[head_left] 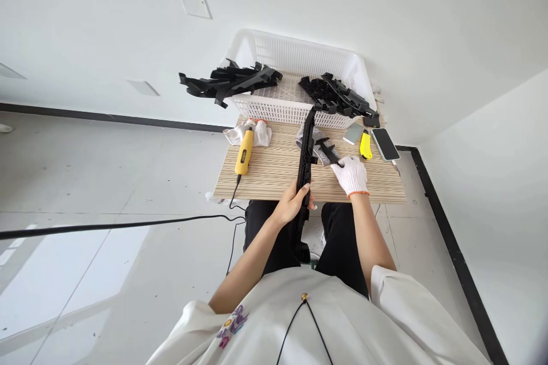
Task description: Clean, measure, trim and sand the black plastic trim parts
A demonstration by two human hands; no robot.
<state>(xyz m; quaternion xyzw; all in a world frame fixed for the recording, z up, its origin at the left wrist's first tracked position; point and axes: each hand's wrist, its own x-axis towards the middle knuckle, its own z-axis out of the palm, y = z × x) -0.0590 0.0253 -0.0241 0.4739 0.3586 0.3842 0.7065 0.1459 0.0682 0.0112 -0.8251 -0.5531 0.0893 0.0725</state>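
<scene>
My left hand (pixel 293 202), bare, is closed round a long black plastic trim piece (pixel 305 154). The piece stands nearly lengthwise in front of me, its lower end over my lap and its upper end by the basket. My right hand (pixel 351 174) wears a white knit glove with an orange cuff. Its fingertips are closed at the near end of a black caliper (pixel 327 151), which lies over a grey glove (pixel 320 140) on the table. The fingertips are partly hidden by the glove's bulk.
A white plastic basket (pixel 278 108) at the back of the wooden table (pixel 269 174) carries black plastic pieces (pixel 233 80) on the left and more on the right. A yellow corded tool (pixel 244 153), a yellow cutter (pixel 365 145) and a phone (pixel 386 144) lie around. A cable (pixel 171 220) crosses at left.
</scene>
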